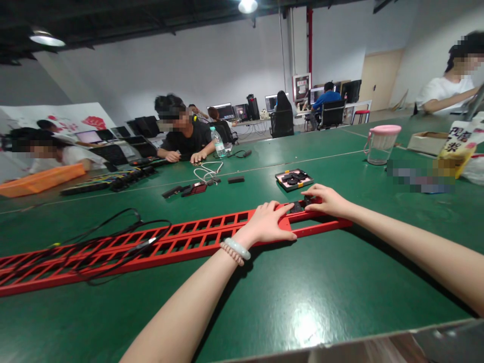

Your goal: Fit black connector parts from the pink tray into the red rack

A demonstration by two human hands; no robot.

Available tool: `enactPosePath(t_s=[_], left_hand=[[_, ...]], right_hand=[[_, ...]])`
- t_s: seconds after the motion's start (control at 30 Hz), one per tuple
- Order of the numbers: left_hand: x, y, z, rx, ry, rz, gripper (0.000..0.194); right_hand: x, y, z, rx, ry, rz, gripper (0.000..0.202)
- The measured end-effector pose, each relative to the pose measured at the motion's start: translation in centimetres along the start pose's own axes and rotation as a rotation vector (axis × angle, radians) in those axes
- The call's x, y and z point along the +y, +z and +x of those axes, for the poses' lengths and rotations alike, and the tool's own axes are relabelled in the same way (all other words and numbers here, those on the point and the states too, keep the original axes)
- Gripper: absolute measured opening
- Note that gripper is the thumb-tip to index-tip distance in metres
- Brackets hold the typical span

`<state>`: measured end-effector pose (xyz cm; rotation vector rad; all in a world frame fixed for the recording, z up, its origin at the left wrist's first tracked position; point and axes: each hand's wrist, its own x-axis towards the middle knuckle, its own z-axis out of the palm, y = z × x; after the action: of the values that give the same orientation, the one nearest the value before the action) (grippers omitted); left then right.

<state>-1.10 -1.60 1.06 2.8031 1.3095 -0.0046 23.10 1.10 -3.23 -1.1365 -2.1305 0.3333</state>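
Note:
A long red slotted frame (212, 237) lies across the green table (295, 297). My left hand (264, 222) rests on the frame near its right part, fingers spread, the index fingertip beside a small black part (297, 207). To the right, my right hand (325, 200) has its thumb and fingers closed round another small black part (308, 200) over the frame's right section. Just behind the hands sits an open box (294, 180) with black pieces inside. Black cables (124, 247) lie over the frame's left part.
A pink-lidded cup (381, 146), a yellow-white packet (457, 146) and a shallow box (427, 142) stand at the right. Behind are dark red modules (194, 189), a white cable (207, 172) and a bottle (218, 142). A person in black sits across; an orange tray (43, 180) is at left.

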Motion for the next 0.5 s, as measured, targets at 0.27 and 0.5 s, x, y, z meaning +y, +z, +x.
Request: enactPosePath(t_s=[0.27, 0.5], left_hand=[[-0.01, -0.01, -0.01, 0.012, 0.013, 0.017, 0.091], [0.12, -0.22, -0.05, 0.004, 0.001, 0.008, 0.091]], right_hand=[[-0.21, 0.24, 0.11, -0.061, -0.033, 0.018, 0.045], [-0.44, 0.04, 0.21, -0.095, -0.049, -0.008, 0.043]])
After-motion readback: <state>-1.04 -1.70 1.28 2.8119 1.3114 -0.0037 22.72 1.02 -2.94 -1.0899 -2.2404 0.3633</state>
